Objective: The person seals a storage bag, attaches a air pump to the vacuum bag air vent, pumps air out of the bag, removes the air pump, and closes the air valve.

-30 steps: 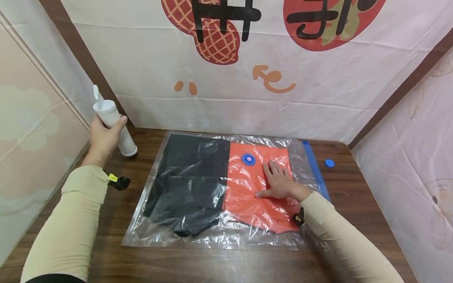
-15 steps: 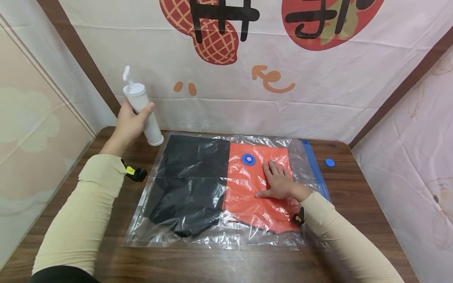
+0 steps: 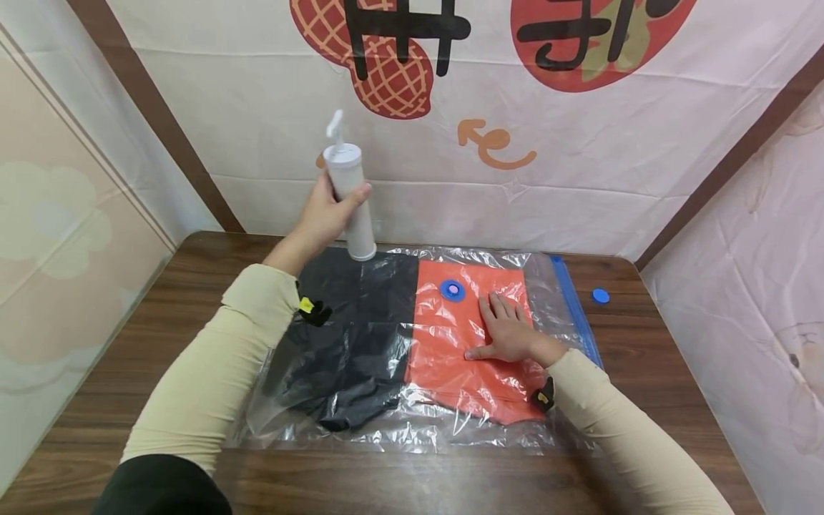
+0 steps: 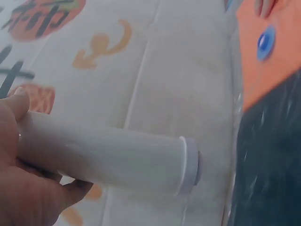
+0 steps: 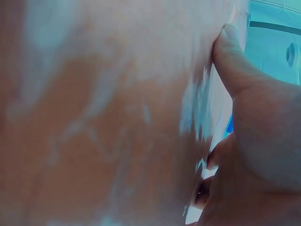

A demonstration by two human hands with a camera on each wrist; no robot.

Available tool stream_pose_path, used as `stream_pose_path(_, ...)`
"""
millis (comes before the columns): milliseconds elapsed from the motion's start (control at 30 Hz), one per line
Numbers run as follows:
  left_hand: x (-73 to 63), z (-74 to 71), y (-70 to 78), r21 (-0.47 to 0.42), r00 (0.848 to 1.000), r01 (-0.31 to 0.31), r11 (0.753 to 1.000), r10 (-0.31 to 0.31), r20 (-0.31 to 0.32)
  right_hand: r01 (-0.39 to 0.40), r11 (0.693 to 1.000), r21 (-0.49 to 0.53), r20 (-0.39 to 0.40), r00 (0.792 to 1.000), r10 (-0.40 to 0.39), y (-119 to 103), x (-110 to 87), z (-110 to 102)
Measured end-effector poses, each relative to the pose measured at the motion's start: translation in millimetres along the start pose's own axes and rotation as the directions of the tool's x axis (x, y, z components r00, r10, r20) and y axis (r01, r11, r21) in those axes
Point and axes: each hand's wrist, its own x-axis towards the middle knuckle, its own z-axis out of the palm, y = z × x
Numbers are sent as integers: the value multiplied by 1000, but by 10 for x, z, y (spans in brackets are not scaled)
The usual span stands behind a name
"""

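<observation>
In my left hand (image 3: 325, 213) I grip a white hand pump (image 3: 352, 193) round its barrel, handle at the top, tilted slightly. It hangs over the far edge of a clear vacuum storage bag (image 3: 476, 435). The left wrist view shows the barrel's capped lower end pointing away from my palm. Inside the bag lie a folded black cloth (image 3: 360, 322) and a folded orange cloth (image 3: 444, 336) side by side. A round blue valve (image 3: 453, 290) sits over the orange one. My right hand (image 3: 508, 336) rests flat on the bag there, fingers spread, right of the valve.
A small blue cap (image 3: 600, 296) lies on the brown wooden table (image 3: 148, 343), right of the bag's blue zip edge (image 3: 573, 307). Printed fabric walls (image 3: 412, 207) stand behind the table and at both sides.
My left hand has carried the pump rightwards from the table's left side to above the black cloth, raising it slightly. My right hand has stayed in place on the bag.
</observation>
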Motion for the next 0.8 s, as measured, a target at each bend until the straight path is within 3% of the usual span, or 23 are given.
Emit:
stream_pose_path(167, 37, 350, -23, -91, 998, -30, 995, 34, 43, -4, 1000, 0, -1, 1000, 4, -7, -6, -2)
stream_pose_path(367, 41, 770, -39, -117, 996, -37, 992, 46, 77, -17, 1000, 0, 5, 1000, 17, -13, -11, -11)
stream_pose_path(533, 12, 1100, -91, -150, 987, -25, 988, 48, 152, -16, 1000, -14, 8, 1000, 16, -15, 3, -10)
stream_pose_path(800, -61, 1511, -191, -121, 970, 18, 993, 12, 241, -11, 1000, -12, 9, 1000, 11, -8, 15, -8)
